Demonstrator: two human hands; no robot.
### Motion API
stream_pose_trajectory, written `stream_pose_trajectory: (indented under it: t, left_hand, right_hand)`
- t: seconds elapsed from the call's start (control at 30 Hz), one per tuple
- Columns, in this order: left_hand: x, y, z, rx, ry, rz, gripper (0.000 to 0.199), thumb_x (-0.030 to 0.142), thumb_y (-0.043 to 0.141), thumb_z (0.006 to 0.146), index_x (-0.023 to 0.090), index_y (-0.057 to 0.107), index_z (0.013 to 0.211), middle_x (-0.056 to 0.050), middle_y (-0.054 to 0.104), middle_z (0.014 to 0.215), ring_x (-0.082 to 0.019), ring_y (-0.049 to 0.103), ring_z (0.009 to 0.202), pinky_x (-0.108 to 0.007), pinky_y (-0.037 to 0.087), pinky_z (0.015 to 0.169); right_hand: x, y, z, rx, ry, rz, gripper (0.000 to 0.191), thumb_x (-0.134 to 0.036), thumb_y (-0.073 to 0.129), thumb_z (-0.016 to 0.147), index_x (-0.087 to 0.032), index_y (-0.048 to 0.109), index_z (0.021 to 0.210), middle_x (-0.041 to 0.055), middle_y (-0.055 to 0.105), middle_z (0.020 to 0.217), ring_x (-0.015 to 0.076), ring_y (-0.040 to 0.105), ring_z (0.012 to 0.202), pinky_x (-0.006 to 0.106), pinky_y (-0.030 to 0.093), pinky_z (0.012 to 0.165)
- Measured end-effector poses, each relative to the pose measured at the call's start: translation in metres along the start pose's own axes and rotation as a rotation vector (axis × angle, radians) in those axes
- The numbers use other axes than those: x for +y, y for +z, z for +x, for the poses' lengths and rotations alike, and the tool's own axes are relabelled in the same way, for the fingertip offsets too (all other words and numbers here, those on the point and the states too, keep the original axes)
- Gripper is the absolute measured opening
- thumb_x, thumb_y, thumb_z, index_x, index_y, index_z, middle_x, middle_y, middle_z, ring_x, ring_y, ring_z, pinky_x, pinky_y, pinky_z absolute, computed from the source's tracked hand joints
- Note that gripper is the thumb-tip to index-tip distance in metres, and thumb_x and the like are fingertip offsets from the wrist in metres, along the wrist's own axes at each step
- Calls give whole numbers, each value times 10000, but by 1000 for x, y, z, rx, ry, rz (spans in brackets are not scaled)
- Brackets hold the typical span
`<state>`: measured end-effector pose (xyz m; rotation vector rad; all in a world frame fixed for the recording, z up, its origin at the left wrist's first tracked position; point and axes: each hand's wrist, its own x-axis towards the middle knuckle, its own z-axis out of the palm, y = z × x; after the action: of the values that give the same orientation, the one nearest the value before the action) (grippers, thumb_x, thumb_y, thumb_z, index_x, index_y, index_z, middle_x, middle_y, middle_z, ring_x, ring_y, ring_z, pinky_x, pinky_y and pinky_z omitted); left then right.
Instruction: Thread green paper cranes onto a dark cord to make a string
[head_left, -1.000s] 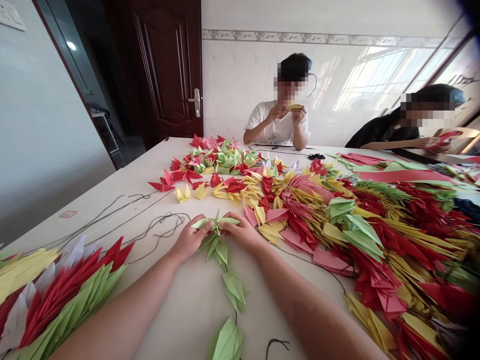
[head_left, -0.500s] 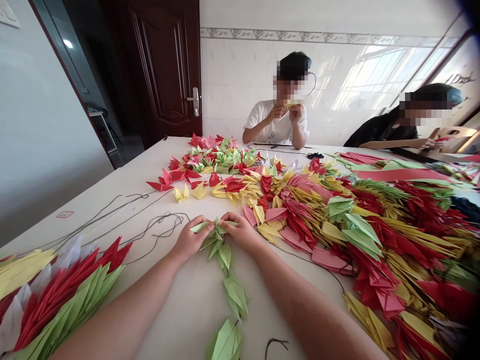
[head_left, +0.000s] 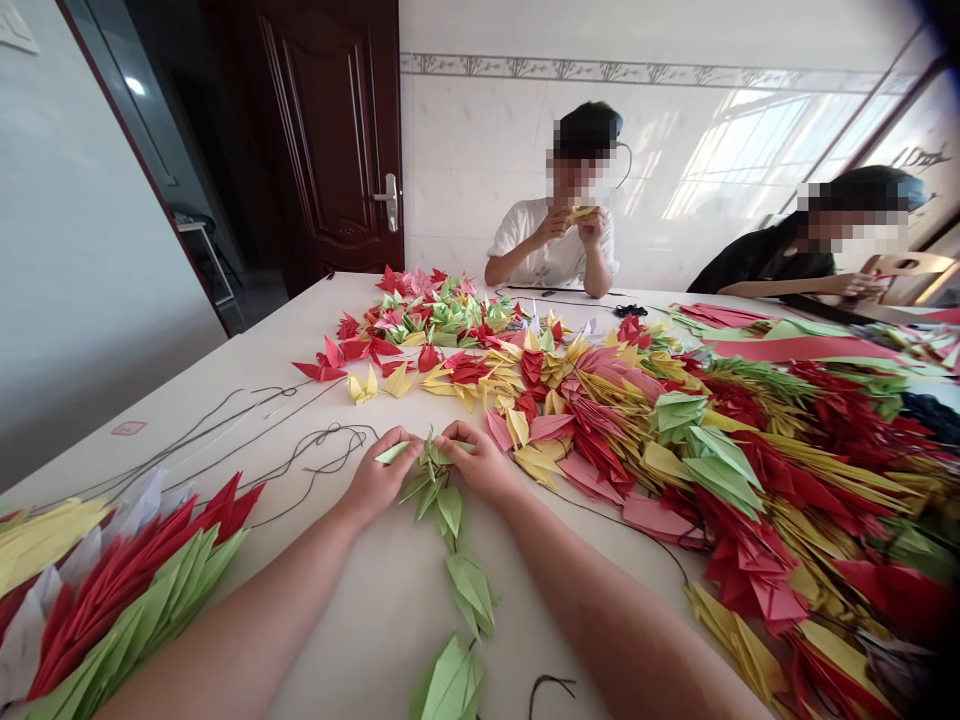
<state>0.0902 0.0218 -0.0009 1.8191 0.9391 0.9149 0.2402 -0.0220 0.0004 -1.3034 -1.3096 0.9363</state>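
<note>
Between my two hands is a light green folded paper crane point(head_left: 432, 456), held out over the table. My left hand point(head_left: 384, 472) pinches its left wing between thumb and fingers. On the other side my right hand point(head_left: 474, 458) pinches the right wing, also closed. Below it, several more green paper cranes point(head_left: 469, 585) hang along a dark string and trail toward me on the white tabletop point(head_left: 352, 620). Part of the crane is covered by my fingertips.
Strung red, yellow, pink and green cranes point(head_left: 637, 430) heap up on the right and far side. Folded paper bundles point(head_left: 142, 580) lie at left, near loose black strings point(head_left: 322, 440). Two people point(head_left: 555, 240) sit across the table, one holding yellow paper.
My hands keep their pinch on the green crane, shifting only slightly upward. Across the table, the person in white has tilted the yellow paper.
</note>
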Motion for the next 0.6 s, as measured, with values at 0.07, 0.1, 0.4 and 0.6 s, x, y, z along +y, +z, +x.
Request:
stream_pose_trajectory:
  t: [0.07,0.1,0.4,0.6]
  left_hand:
    - [0,0,0,4,2,16,223,414,475,757,205,519,691,37,539,680,-134,518,703,-216,417,672]
    - [0,0,0,7,-2,15,219,410,477,756,206,520,690,38,542,684,-134,520,704,-215,417,668]
    - [-4,1,0,-18,-46,-60,240,433,483,751,199,505,701,35,534,702,-127,520,673,-225,428,650]
    - [-4,1,1,10,-8,12,226,416,474,761,202,499,693,47,492,653,-118,488,638,-208,401,611]
  right_hand:
    - [0,-2,0,-29,2,-3,328,-495,528,696,-178,444,672,-49,395,618,72,353,564,204,311,550]
    - [0,-3,1,-45,1,-5,324,-489,532,697,-176,449,677,-47,401,626,73,360,573,206,313,560]
    - [0,-3,0,-32,-42,-71,286,-447,521,717,-173,450,673,-40,421,644,81,385,609,212,327,586]
    - [0,-2,0,-20,-13,-91,294,-454,515,716,-172,452,666,-44,417,622,73,384,578,202,335,555]
